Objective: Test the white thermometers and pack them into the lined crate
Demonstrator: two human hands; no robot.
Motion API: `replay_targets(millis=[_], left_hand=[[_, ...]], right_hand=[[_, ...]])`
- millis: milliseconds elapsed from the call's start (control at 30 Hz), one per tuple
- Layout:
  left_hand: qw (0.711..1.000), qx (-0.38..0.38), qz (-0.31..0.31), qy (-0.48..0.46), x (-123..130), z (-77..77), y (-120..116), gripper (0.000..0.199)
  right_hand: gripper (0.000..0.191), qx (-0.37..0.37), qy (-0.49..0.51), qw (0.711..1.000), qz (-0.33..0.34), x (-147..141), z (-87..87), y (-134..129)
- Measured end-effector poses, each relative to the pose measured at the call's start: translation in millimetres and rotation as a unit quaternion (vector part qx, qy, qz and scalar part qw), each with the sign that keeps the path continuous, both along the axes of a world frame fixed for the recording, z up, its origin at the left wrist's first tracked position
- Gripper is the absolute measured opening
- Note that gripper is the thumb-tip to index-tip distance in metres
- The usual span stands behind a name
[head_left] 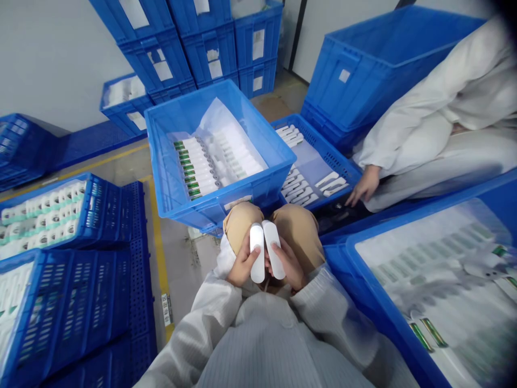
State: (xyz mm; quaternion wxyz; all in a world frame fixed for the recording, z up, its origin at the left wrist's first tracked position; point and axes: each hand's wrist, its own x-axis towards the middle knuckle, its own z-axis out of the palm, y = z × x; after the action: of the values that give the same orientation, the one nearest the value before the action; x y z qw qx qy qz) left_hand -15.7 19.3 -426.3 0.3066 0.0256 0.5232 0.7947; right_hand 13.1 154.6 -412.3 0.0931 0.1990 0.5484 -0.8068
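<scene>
Grey wall panels (60,59) and a concrete floor with a yellow painted line (159,253) surround my station; against them, as I see it through the head camera, rises a stack of blue plastic crates (210,56) with white paper labels; nearer, just beyond two tan-clothed knees (243,220), sits an open blue plastic crate (189,214) holding a row of white parts with green ends (197,172) beside a translucent white sheet (216,116). Over the lap, my left hand (242,264) is closed around a long white round-ended piece (257,270), thumb laid across its face; my right hand (291,263) grips a matching white slab with rounded ends (271,235), its thumb likewise on the face; the two stand side by side, close together at their upper ends, tops pointing away from me. Off to my right, a co-worker's bare hand (364,186) reaches down from a white sleeve (420,113), near a low blue tray of small white parts (350,168); closer in, a large blue bin (343,269) holds translucent sheeting and two green-and-gold cylinders (421,338); to my left, blue slatted crates (76,307) hold more white pieces.
</scene>
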Motion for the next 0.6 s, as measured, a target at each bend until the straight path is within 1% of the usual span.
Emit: replay_targets(millis=[100, 200, 300, 400, 600], left_hand=[[1.0, 0.013, -0.002, 0.006, 1, 4.4, -1, 0.096], [1.0, 0.024, 0.003, 0.001, 1, 7.2, -2, 0.091], [0.998, 0.032, 0.04, -0.02, 0, 9.1, -4, 0.087], [0.995, 0.032, 0.082, -0.039, 1, 11.2, -11, 0.085], [0.989, 0.043, 0.121, -0.068, 4, 11.3, -28, 0.084]], right_hand=[[0.064, -0.018, 0.0, 1.0, 0.0, 0, 1.0, 0], [0.057, -0.044, 0.003, 0.999, 0.013, 0, -3.3, 0], [0.047, -0.056, 0.015, 0.997, 0.042, -1, -10.4, 0], [0.043, -0.063, 0.027, 0.995, 0.066, -4, -15.6, -2], [0.044, -0.089, 0.018, 0.993, 0.077, -7, -12.1, -5]])
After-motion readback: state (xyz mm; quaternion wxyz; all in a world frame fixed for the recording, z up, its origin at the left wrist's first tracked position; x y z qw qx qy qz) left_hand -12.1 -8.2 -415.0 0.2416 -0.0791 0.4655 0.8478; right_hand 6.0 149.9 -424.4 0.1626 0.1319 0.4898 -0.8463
